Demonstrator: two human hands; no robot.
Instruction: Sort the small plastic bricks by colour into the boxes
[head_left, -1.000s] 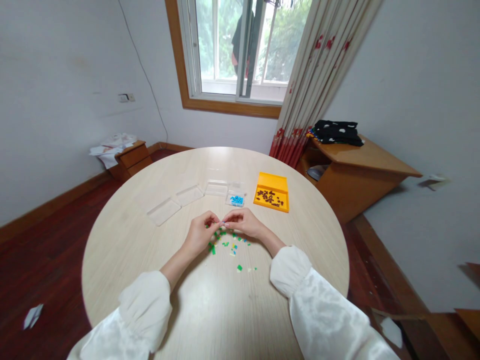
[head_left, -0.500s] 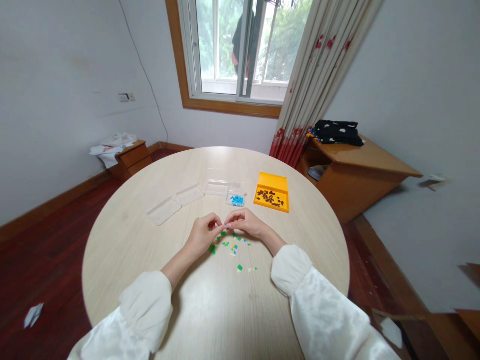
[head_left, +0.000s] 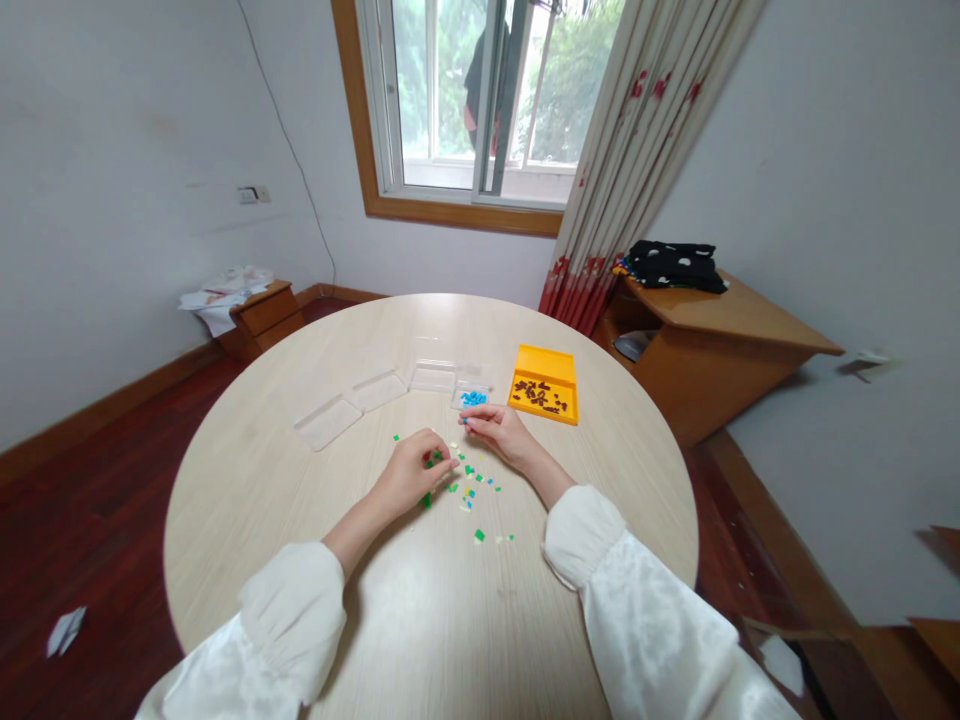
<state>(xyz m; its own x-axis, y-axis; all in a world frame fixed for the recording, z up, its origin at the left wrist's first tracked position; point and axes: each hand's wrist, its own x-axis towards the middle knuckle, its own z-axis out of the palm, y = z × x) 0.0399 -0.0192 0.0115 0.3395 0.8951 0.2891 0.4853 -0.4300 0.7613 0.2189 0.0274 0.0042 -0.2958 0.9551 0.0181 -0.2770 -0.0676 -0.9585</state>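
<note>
My right hand [head_left: 504, 437] pinches a small blue building brick [head_left: 465, 421] just in front of a small clear box [head_left: 457, 404] that holds several blue bricks [head_left: 474, 398]. Low over the table, my left hand [head_left: 417, 469] is curled, thumb and forefinger tips close together; whether something sits between them is hidden. Around and under it lie small loose pieces, among them green bricks [head_left: 428, 499], a larger green brick [head_left: 480, 536] nearer me, and a few blue, yellow and cream ones.
Shallow clear trays [head_left: 330, 423] stand in a row at the left and middle of the round table [head_left: 465, 620]. An open yellow box [head_left: 547, 362] with several dark brown pieces [head_left: 536, 391] is at the right back. Beyond are a window and a wooden cabinet [head_left: 742, 310].
My hands have parted from where their fingertips met. The right one has moved away toward the clear box with the blue brick; the left has shifted only slightly.
</note>
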